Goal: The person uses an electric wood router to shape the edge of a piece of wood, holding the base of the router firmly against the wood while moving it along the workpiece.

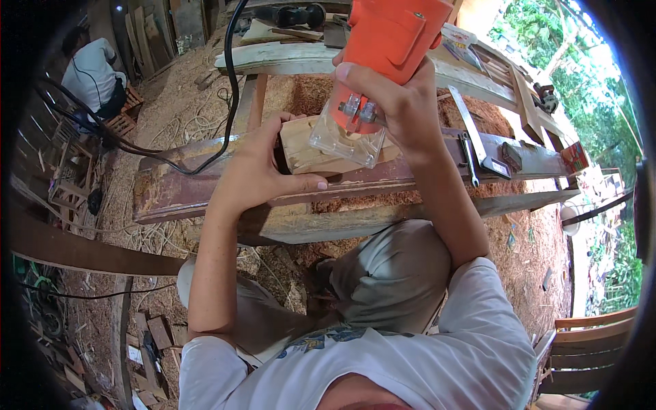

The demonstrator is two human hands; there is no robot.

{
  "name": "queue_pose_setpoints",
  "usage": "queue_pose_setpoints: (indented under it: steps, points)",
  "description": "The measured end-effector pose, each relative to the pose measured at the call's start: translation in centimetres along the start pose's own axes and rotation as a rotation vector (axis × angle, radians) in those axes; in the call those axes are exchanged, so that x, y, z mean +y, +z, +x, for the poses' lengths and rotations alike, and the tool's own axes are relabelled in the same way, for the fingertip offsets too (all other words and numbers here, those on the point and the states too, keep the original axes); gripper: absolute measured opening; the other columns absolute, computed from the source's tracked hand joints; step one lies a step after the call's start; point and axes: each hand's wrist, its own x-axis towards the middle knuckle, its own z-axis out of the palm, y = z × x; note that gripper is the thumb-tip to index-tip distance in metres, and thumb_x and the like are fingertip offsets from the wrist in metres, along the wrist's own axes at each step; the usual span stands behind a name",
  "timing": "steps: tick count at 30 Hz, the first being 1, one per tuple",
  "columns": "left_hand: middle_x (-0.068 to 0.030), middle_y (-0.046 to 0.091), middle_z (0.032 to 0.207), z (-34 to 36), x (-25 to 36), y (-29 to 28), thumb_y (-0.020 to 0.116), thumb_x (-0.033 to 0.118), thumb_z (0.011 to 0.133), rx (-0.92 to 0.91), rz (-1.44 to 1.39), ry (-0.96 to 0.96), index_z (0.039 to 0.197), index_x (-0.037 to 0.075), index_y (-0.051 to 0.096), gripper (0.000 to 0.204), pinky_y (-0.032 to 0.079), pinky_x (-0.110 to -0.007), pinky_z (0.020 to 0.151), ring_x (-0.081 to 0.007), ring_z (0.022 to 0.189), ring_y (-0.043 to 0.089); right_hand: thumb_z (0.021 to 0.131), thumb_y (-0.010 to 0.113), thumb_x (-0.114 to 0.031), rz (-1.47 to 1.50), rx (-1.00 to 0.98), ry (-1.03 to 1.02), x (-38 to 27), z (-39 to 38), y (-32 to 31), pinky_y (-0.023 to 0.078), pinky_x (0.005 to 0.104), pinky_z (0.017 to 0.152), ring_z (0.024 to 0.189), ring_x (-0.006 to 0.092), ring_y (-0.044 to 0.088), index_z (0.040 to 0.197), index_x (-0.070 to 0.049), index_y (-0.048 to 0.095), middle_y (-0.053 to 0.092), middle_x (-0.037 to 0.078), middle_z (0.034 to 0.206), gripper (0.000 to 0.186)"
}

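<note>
My right hand (389, 102) grips an orange handheld router (393, 37), with metal clamp fittings and a clear plastic base (362, 154) over a pale wooden block (301, 147). My left hand (263, 171) holds the left end of that block, thumb along the front edge. The block lies on a weathered reddish-brown plank (178, 188) of the bench. Right of my right hand are a wrench (469, 157), a long metal straightedge with a dark end (471, 119) and a small dark block (512, 160). Whether the router's bit touches the wood is hidden.
A black cable (229, 89) loops at left. Beyond, boards (280, 58) hold a dark power tool (287, 15) and other items. A seated person (92, 78) is at back left. Sawdust, cords and offcuts (150, 342) cover the floor. A wooden chair (588, 355) stands at right.
</note>
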Motion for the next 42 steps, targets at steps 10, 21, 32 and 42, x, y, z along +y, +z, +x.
queue_pose_setpoints:
  steps: [10,21,32,42]
  points:
    - [-0.0175,0.067,0.124,-0.1,0.1,-0.2,0.101,0.039,0.062,-0.013,0.046,-0.053,0.138,-0.001,0.053,0.098,0.052,-0.039,0.099,-0.0269,0.117,0.065,0.088,0.076,-0.013,0.061,-0.023,0.031,0.1,-0.2,0.0,0.060,0.0346,0.084,0.093,0.0193,0.075,0.101,0.003,0.074,0.077,0.011,0.101,0.020]
    - [-0.0176,0.070,0.119,0.0,0.3,-0.3,0.101,0.039,0.063,-0.023,0.021,-0.030,0.138,-0.001,0.053,0.098,0.052,-0.038,0.097,-0.0262,0.112,0.068,0.085,0.077,-0.015,0.111,-0.009,0.111,-0.1,-0.2,0.2,0.059,0.0333,0.082,0.090,0.0177,0.073,0.104,0.003,0.073,0.076,0.010,0.099,0.027]
    - [-0.0193,0.070,0.118,-0.1,0.3,-0.2,0.101,0.041,0.062,-0.003,0.044,-0.030,0.137,0.000,0.053,0.099,0.054,-0.040,0.095,-0.0283,0.110,0.069,0.085,0.077,-0.015,0.210,-0.017,0.099,0.0,-0.2,0.3,0.058,0.0332,0.082,0.090,0.0160,0.072,0.104,0.002,0.073,0.076,0.009,0.099,0.026]
    - [-0.0192,0.068,0.120,-0.1,0.8,-0.3,0.100,0.042,0.062,-0.003,0.086,-0.031,0.137,-0.001,0.053,0.099,0.053,-0.040,0.096,-0.0285,0.111,0.068,0.087,0.077,-0.015,0.172,-0.055,0.104,0.4,-0.2,-0.1,0.058,0.0336,0.083,0.091,0.0167,0.072,0.107,0.002,0.071,0.075,0.009,0.099,0.027]
